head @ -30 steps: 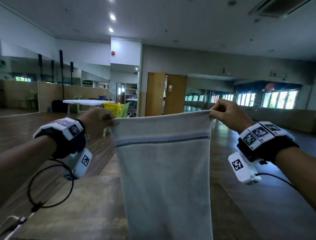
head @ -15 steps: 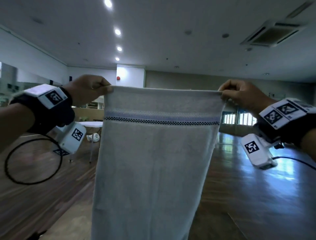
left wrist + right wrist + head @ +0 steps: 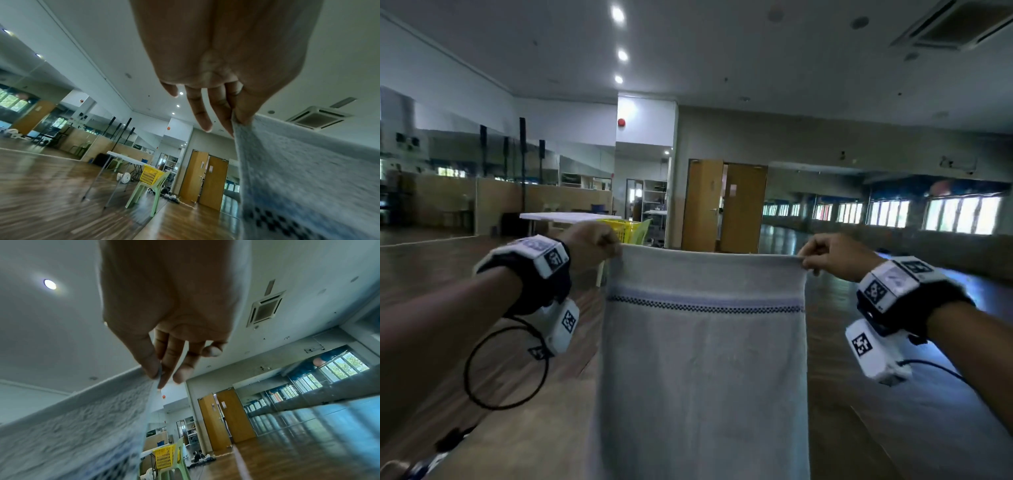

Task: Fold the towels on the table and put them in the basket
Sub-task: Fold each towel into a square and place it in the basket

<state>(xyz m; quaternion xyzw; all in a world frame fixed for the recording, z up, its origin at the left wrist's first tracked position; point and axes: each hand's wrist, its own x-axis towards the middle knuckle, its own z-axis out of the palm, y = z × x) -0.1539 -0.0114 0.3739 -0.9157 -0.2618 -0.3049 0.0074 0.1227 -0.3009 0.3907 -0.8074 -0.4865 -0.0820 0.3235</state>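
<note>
Right now the towel hangs in the air in front of the person, stretched flat by its top edge, with the checked stripe running level across it near the top and the lower part dropping out of the head view. The left hand pinches the top left corner and the right hand pinches the top right corner; in the wrist views each thumb presses the cloth against the forefinger, while the other fingers hang loosely and hold nothing. The step in hand looks like squaring up the towel before the first fold. To do it well, I would keep both corners level and the top edge taut, then bring the two corners together so the side edges meet, and check that the stripe lines up on itself. A yellow basket sits on a green chair well beyond the towel, beside a white table.
</note>
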